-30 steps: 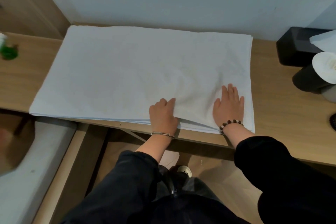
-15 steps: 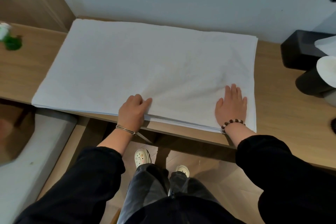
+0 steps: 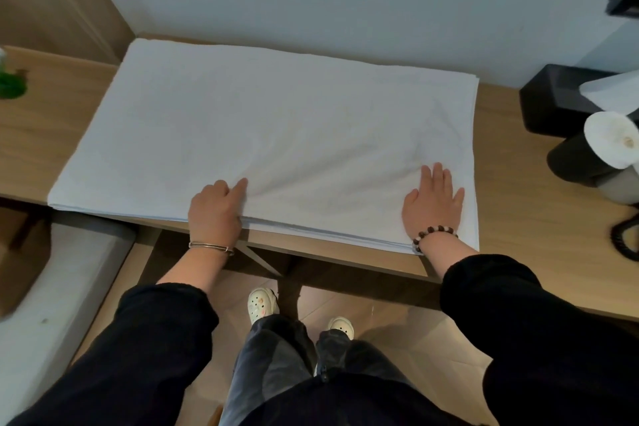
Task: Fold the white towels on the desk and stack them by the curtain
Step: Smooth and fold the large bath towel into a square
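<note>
Head view: white towel (image 3: 276, 135), long axis left-right on desk (image 3: 518, 218); left grip (image 3: 214, 214) pinching near edge, right grip (image 3: 432, 204) flat atop.

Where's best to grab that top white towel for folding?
Its near edge, from the front: the top towel lies flat, and only at the desk front do the layers show apart. The left hand pinches there; the right hand rests flat by the near right corner.

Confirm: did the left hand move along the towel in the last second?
Yes. The left hand has slid left along the near edge of the towel, away from the right hand, which stays flat near the towel's right corner.
</note>
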A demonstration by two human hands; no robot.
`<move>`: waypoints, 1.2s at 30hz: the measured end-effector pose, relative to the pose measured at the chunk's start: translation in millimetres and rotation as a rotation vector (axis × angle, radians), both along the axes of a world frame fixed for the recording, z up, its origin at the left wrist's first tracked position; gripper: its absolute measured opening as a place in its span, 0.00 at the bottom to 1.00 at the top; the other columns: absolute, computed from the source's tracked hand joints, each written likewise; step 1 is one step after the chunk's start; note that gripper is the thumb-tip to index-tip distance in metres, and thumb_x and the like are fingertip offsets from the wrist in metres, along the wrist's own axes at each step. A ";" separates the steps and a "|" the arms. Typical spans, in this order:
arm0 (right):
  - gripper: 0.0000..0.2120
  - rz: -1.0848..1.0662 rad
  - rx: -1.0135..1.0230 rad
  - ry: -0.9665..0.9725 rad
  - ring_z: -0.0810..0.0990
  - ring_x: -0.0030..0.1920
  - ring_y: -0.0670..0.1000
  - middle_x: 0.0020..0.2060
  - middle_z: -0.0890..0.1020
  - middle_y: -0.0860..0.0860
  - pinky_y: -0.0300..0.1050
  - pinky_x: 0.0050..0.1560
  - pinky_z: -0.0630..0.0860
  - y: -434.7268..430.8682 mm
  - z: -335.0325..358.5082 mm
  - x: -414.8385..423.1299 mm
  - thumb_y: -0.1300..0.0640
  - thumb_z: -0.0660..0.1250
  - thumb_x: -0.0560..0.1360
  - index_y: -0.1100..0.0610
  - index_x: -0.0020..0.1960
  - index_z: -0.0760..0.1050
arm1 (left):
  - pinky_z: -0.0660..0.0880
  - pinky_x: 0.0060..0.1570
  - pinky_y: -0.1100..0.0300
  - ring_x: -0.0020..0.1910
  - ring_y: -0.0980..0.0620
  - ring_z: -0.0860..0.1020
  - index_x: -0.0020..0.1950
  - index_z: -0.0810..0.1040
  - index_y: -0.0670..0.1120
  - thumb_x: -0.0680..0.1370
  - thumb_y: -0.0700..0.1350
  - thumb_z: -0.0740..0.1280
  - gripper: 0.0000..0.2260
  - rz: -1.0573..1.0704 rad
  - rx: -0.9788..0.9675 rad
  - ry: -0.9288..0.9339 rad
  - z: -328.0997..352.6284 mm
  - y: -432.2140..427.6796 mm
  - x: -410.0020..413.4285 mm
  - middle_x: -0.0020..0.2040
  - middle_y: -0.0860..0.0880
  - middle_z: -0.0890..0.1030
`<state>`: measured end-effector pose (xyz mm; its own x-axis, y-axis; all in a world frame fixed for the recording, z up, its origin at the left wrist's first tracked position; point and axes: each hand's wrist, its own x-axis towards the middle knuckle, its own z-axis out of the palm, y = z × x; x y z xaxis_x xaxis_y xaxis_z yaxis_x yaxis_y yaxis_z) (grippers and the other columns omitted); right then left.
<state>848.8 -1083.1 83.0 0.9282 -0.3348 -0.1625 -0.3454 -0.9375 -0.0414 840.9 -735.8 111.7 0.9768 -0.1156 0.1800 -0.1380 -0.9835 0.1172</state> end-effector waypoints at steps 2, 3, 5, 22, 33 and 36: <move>0.27 -0.026 0.011 0.014 0.45 0.77 0.53 0.78 0.47 0.52 0.59 0.74 0.45 1.6 0.6 0.2 0.52 0.47 0.81 0.54 0.78 0.47 | 0.64 0.26 0.60 0.27 0.49 0.63 0.60 0.78 0.37 0.59 0.25 0.73 0.29 -0.037 0.054 0.092 -1.4 -2.8 -1.8 0.29 0.43 0.69; 0.27 -0.078 0.035 0.026 0.44 0.77 0.54 0.78 0.46 0.53 0.60 0.74 0.44 5.0 2.7 1.8 0.53 0.48 0.80 0.53 0.78 0.47 | 0.63 0.26 0.60 0.27 0.49 0.63 0.60 0.79 0.37 0.59 0.26 0.74 0.29 -0.050 0.061 0.105 -2.9 -4.1 -2.3 0.30 0.43 0.70; 0.29 -0.208 0.088 0.037 0.42 0.77 0.55 0.77 0.43 0.54 0.62 0.74 0.43 21.6 10.2 10.2 0.55 0.51 0.79 0.53 0.78 0.46 | 0.62 0.28 0.59 0.28 0.47 0.66 0.59 0.80 0.38 0.58 0.27 0.75 0.29 -0.048 0.041 0.092 -3.6 -3.7 -3.1 0.32 0.43 0.71; 0.29 0.274 0.075 0.000 0.41 0.77 0.53 0.77 0.41 0.53 0.59 0.73 0.41 185.9 -7.5 48.4 0.47 0.41 0.81 0.55 0.78 0.38 | 0.58 0.23 0.63 0.23 0.50 0.63 0.51 0.80 0.36 0.56 0.24 0.69 0.24 0.103 -0.021 0.022 13.0 44.0 5.0 0.29 0.45 0.68; 0.29 0.270 0.060 -0.017 0.43 0.77 0.52 0.78 0.43 0.52 0.59 0.73 0.43 184.8 -7.3 47.3 0.48 0.43 0.80 0.54 0.78 0.41 | 0.58 0.24 0.64 0.22 0.51 0.61 0.59 0.74 0.37 0.60 0.27 0.68 0.27 -0.065 0.140 -0.058 15.4 90.0 7.6 0.26 0.46 0.67; 0.29 0.264 0.072 -0.018 0.43 0.77 0.52 0.78 0.44 0.51 0.59 0.73 0.42 184.8 -7.7 47.7 0.48 0.43 0.80 0.54 0.78 0.42 | 0.67 0.23 0.60 0.23 0.48 0.69 0.62 0.77 0.37 0.59 0.25 0.72 0.31 0.106 0.107 0.057 6.6 106.6 -0.3 0.29 0.43 0.70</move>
